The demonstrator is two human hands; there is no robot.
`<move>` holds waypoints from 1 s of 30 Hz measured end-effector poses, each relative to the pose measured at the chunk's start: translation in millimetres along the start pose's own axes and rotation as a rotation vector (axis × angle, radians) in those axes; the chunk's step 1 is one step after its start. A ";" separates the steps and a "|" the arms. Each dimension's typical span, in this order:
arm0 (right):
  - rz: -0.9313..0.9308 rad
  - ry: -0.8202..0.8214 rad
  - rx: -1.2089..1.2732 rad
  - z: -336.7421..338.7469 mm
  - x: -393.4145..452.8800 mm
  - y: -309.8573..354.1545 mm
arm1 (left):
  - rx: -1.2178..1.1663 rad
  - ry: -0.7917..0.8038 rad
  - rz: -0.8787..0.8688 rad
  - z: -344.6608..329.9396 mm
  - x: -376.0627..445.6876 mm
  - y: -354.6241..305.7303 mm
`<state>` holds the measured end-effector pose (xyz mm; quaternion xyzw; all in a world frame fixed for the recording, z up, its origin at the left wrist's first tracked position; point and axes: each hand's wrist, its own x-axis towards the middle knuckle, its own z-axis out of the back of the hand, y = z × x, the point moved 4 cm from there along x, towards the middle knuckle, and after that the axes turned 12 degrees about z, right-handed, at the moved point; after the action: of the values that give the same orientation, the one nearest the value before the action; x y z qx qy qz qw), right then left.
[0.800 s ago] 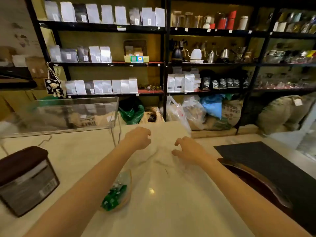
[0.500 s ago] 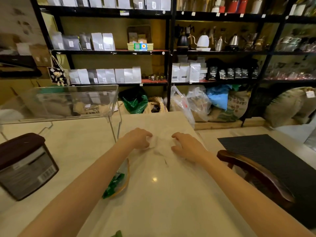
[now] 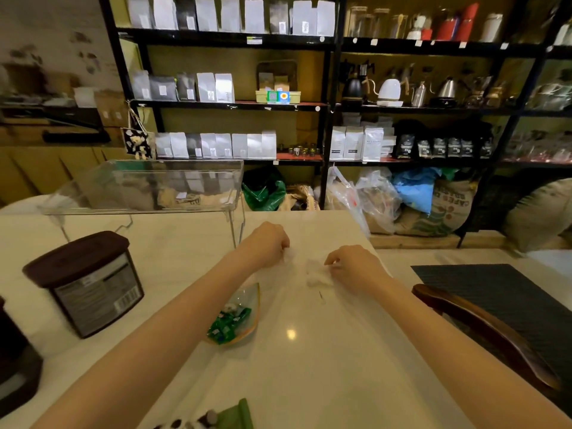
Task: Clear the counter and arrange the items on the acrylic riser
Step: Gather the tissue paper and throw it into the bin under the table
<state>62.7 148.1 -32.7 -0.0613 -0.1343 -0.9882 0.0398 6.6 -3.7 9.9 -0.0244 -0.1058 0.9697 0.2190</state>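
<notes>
The acrylic riser [image 3: 145, 184] stands at the far left part of the white counter [image 3: 325, 366], on thin wire legs, and I see nothing on top of it. Just right of it, my left hand [image 3: 266, 243] is curled closed, pinching the edge of something white and thin [image 3: 315, 274] that lies on the counter. My right hand [image 3: 356, 264] is bent over the same white piece, fingertips down on it; I cannot tell if it grips. Under my left forearm is a small dish of green candies [image 3: 232, 320]. A dark-lidded canister [image 3: 89, 283] stands at the left.
</notes>
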 end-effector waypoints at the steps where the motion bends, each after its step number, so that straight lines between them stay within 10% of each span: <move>1: -0.002 -0.010 0.004 2.1 -0.4 -0.2 | -0.007 -0.013 -0.023 4.2 -3.1 -1.9; 17: -0.084 -0.480 0.314 48.1 -72.6 57.5 | -0.141 -0.214 -0.271 64.7 -83.6 -2.6; 30: -0.019 -0.406 0.433 53.6 -230.9 114.2 | -0.255 -0.111 -0.303 38.9 -264.9 -14.4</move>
<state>307.9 67.2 17.9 -0.2464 -0.3478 -0.9045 0.0149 248.2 -112.5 51.3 0.0177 -0.2422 0.9041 0.3515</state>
